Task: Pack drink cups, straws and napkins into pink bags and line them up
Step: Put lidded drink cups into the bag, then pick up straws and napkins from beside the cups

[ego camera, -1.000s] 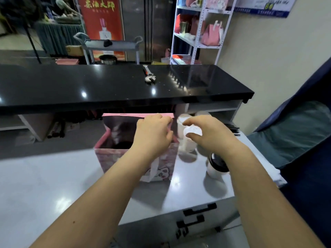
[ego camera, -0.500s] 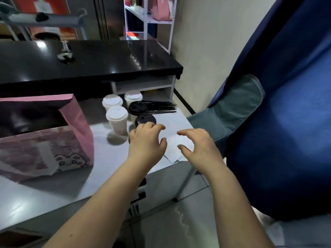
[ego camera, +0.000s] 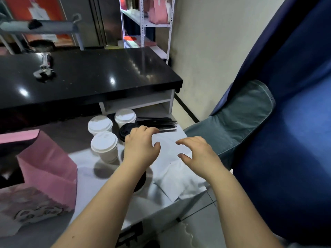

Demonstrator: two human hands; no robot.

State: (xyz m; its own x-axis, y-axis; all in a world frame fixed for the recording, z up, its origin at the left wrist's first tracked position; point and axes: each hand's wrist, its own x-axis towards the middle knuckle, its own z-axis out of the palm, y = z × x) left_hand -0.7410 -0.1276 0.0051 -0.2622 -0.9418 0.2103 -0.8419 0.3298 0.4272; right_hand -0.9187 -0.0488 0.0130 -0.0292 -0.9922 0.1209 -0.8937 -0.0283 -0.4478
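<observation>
At the far left one pink bag stands open on the table; its inside is too dark to show any contents, and no row of packed bags is in view, so the job looks to be in its early part. Right of the bag wait three white-lidded cups and two black-lidded cups, one of them half hidden under the left forearm, all unpacked. The left hand hovers with loosely curled fingers, gripping nothing. Behind it lies one bundle of black straws, too many to count. The napkins form one loose pile at the table's corner. The right hand hangs over them, fingers spread and bent, empty.
</observation>
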